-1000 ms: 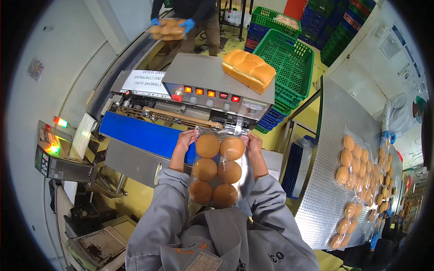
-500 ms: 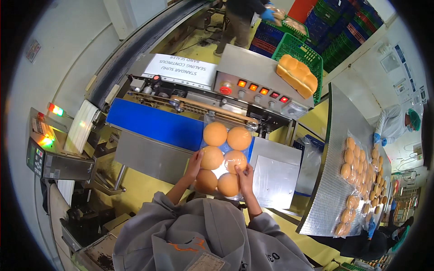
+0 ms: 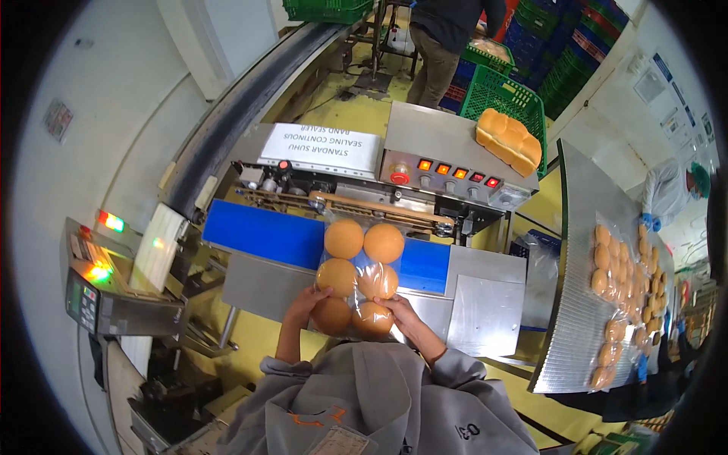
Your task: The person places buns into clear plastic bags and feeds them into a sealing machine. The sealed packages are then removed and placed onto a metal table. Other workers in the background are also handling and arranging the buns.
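Observation:
A clear plastic bag of round golden buns (image 3: 345,240) lies over the blue conveyor belt (image 3: 265,230) of a band sealer, its far end close to the sealing rail. The buns sit in two columns. My left hand (image 3: 305,303) grips the bag's left edge near its lower buns. Opposite it, my right hand (image 3: 403,317) holds the right side, fingers and thumb pressed against the plastic. The bag's near end reaches toward my grey jacket.
A bread loaf (image 3: 508,142) rests on the sealer's control box (image 3: 455,163) with lit buttons. A metal table (image 3: 561,334) with bagged buns stands right, a worker (image 3: 667,189) beyond it. A display unit (image 3: 114,296) stands left. Behind are a green crate (image 3: 497,97) and another person (image 3: 436,61).
The bag has shifted left along the belt, and my hands now hold it closer to its near end. My view has turned slightly. The person behind has moved away from the crate's buns.

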Demonstrator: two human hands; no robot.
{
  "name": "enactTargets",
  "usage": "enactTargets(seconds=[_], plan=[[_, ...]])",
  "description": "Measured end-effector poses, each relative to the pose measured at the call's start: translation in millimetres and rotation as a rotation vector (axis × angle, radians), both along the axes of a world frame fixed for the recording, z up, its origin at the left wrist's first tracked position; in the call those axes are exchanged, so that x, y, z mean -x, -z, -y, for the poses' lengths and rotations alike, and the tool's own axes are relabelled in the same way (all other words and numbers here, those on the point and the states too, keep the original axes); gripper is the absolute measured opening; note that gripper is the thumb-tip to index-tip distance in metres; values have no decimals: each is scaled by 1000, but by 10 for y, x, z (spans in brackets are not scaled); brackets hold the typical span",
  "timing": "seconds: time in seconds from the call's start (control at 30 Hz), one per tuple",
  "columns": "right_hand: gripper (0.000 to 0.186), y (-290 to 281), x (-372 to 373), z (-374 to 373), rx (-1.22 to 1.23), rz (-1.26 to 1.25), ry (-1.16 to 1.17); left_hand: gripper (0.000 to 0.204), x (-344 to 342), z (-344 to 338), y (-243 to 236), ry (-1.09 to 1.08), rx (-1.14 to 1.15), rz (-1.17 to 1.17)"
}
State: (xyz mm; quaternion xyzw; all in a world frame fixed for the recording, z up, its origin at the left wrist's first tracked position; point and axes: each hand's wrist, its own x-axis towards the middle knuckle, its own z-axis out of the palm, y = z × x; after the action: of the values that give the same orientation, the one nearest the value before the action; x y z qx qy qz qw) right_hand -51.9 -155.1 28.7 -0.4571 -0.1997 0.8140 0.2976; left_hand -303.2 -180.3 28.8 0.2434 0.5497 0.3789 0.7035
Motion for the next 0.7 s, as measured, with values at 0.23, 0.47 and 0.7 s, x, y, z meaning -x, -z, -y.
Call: enactTargets(seconds=[0.23, 0.47, 0.7], plan=[[26, 21, 517, -19, 3, -40, 22, 34, 496, -28, -21, -25, 72, -62], [28, 94, 1049, 9, -44, -53, 19, 39, 1057, -24, 68, 5, 24, -70], [29, 157, 1627, 25, -61, -47, 78, 40, 1617, -30, -66, 44, -83, 42]])
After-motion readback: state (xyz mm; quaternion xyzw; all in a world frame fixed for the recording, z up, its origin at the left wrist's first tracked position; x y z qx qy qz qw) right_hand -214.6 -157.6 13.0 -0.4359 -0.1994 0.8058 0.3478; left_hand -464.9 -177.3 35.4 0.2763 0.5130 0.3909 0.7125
